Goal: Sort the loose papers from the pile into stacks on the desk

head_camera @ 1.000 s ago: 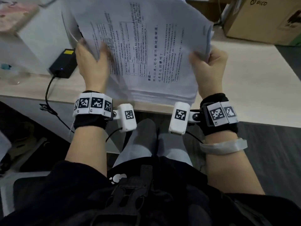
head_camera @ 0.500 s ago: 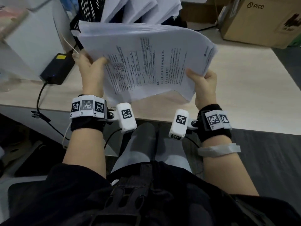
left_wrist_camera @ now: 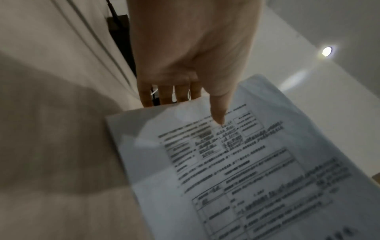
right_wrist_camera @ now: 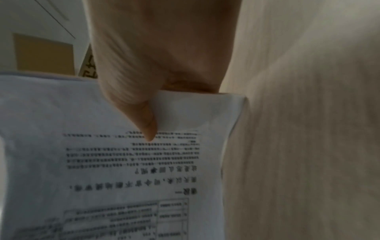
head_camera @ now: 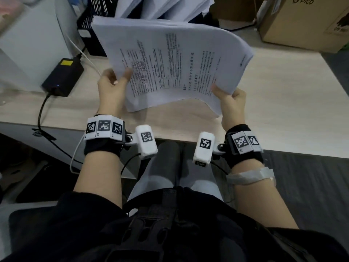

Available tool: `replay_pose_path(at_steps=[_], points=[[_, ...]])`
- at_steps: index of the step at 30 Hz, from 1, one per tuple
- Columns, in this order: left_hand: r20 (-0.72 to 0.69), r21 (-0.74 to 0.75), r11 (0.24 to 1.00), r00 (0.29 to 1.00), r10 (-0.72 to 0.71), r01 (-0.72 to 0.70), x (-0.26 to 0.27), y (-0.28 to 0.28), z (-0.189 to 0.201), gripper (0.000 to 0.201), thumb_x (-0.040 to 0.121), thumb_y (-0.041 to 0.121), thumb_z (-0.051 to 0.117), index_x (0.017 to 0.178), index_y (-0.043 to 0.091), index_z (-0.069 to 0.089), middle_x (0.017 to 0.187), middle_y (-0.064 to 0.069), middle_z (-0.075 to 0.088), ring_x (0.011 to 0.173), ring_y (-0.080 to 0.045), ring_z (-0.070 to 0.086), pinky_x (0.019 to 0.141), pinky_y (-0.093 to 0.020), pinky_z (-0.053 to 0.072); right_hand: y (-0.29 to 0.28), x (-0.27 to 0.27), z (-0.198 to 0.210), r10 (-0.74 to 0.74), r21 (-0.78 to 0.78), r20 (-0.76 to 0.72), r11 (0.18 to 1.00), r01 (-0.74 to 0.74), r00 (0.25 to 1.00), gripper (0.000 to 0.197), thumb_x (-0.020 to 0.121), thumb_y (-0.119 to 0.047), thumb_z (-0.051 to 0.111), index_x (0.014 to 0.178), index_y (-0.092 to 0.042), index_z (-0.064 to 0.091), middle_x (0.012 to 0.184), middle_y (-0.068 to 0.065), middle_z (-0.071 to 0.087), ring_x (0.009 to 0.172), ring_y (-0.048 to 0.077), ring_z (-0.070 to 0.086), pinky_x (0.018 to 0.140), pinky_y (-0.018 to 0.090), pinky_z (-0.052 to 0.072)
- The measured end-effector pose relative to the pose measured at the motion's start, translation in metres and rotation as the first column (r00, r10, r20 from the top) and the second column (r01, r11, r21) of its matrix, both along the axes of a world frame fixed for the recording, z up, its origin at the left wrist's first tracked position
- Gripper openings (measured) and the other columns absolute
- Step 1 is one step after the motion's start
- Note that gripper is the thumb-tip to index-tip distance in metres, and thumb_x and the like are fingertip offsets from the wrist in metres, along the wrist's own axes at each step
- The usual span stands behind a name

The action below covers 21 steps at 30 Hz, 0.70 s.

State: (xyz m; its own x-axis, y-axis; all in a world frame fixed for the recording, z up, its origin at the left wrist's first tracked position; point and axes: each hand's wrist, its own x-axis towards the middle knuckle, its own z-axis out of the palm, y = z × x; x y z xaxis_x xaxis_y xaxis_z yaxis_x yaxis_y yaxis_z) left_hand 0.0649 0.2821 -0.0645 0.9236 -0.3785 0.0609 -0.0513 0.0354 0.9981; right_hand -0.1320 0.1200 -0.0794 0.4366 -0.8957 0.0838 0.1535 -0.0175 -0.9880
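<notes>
A thick pile of printed white papers (head_camera: 170,63) hangs above the pale wooden desk (head_camera: 283,110), sagging in the middle. My left hand (head_camera: 113,86) grips its left edge, thumb on the top sheet (left_wrist_camera: 226,162) and fingers underneath. My right hand (head_camera: 230,103) pinches the right near corner, thumb pressed on the printed page (right_wrist_camera: 123,162) and fingers hidden below. The pile's underside is hidden.
A black power brick (head_camera: 63,76) with a cable lies at the desk's left. A white box (head_camera: 34,38) stands behind it. A black mesh file rack (head_camera: 90,21) with more papers (head_camera: 160,6) is at the back. A cardboard box (head_camera: 306,21) sits back right.
The pile has come down from in front of my face and moved away from me over the desk; both hands have kept their hold on its edges.
</notes>
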Motion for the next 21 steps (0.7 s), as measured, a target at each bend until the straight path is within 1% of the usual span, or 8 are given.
replay_pose_path(at_steps=[3,7,9,12,14,16,18,21], points=[[0.002,0.049,0.999,1.0,0.0,0.0,-0.003,-0.002,-0.011,0.032,0.09,0.01,0.061,0.12,0.004,0.052,0.108,0.002,0.062,0.092,-0.005,0.061,0.072,-0.01,0.052,0.006,0.006,-0.004,-0.012,0.019,0.0,1.0,0.012,1.0,0.015,0.084,-0.004,0.064,0.072,-0.013,0.067,0.068,-0.009,0.068,0.075,0.015,0.063,0.07,0.023,0.051],[0.113,-0.036,0.999,0.994,0.015,-0.011,0.001,-0.001,0.003,0.021,0.087,0.005,0.061,0.106,0.012,0.055,0.107,0.001,0.066,0.096,-0.004,0.065,0.085,-0.02,0.054,0.004,0.011,0.008,-0.133,0.048,0.091,0.991,0.129,0.987,0.023,0.076,-0.015,0.07,0.054,-0.016,0.064,0.066,0.0,0.061,0.074,0.02,0.056,0.071,0.035,0.047],[0.113,-0.078,0.997,0.993,0.016,-0.007,0.001,0.0,0.005,0.02,0.085,0.006,0.064,0.099,0.018,0.055,0.102,0.004,0.066,0.095,-0.005,0.067,0.087,-0.026,0.055,0.002,0.012,0.01,-0.15,0.065,0.119,0.988,0.143,0.981,0.019,0.076,-0.012,0.071,0.059,-0.015,0.066,0.065,-0.005,0.065,0.072,0.019,0.06,0.072,0.034,0.05],[0.015,-0.055,0.998,1.0,-0.002,0.003,-0.005,0.002,-0.004,0.021,0.085,0.018,0.068,0.096,0.025,0.052,0.104,0.004,0.066,0.099,-0.01,0.066,0.089,-0.031,0.054,0.006,0.012,0.005,-0.133,0.103,0.063,0.987,0.126,0.989,0.012,0.079,-0.003,0.07,0.074,-0.014,0.067,0.072,-0.008,0.068,0.07,0.009,0.064,0.067,0.023,0.054],[-0.088,-0.012,1.0,0.996,-0.03,0.029,-0.009,0.0,-0.012,0.027,0.082,0.021,0.072,0.101,0.023,0.053,0.108,0.002,0.067,0.1,-0.012,0.065,0.091,-0.034,0.054,0.01,0.013,-0.002,-0.103,0.114,0.019,0.988,0.101,0.994,0.012,0.082,0.001,0.066,0.086,-0.011,0.066,0.081,-0.005,0.068,0.072,0.004,0.065,0.066,0.016,0.052],[-0.161,0.068,0.997,0.987,-0.022,0.033,-0.011,-0.001,-0.017,0.037,0.079,0.016,0.074,0.112,0.017,0.056,0.112,0.001,0.066,0.097,-0.01,0.064,0.088,-0.03,0.053,0.013,0.014,-0.005,-0.093,0.111,0.001,0.99,0.092,0.996,0.017,0.083,0.004,0.063,0.089,-0.012,0.064,0.085,-0.004,0.067,0.076,0.003,0.065,0.067,0.013,0.051],[-0.159,0.118,0.992,0.987,-0.02,0.039,-0.01,-0.002,-0.017,0.041,0.078,0.009,0.074,0.116,0.012,0.057,0.113,-0.001,0.066,0.097,-0.012,0.063,0.09,-0.031,0.052,0.015,0.016,-0.003,-0.104,0.086,0.005,0.991,0.103,0.995,0.023,0.083,0.006,0.061,0.086,-0.016,0.063,0.086,-0.005,0.067,0.079,0.005,0.064,0.069,0.014,0.051],[-0.083,0.057,0.998,0.996,-0.03,0.034,-0.007,-0.001,-0.008,0.039,0.076,0.002,0.074,0.111,0.008,0.059,0.106,-0.002,0.068,0.1,-0.015,0.066,0.091,-0.033,0.055,0.011,0.019,0.001,-0.148,0.072,0.006,0.986,0.148,0.989,0.021,0.083,0.006,0.06,0.084,-0.015,0.062,0.085,-0.003,0.067,0.081,0.011,0.064,0.076,0.024,0.054]])
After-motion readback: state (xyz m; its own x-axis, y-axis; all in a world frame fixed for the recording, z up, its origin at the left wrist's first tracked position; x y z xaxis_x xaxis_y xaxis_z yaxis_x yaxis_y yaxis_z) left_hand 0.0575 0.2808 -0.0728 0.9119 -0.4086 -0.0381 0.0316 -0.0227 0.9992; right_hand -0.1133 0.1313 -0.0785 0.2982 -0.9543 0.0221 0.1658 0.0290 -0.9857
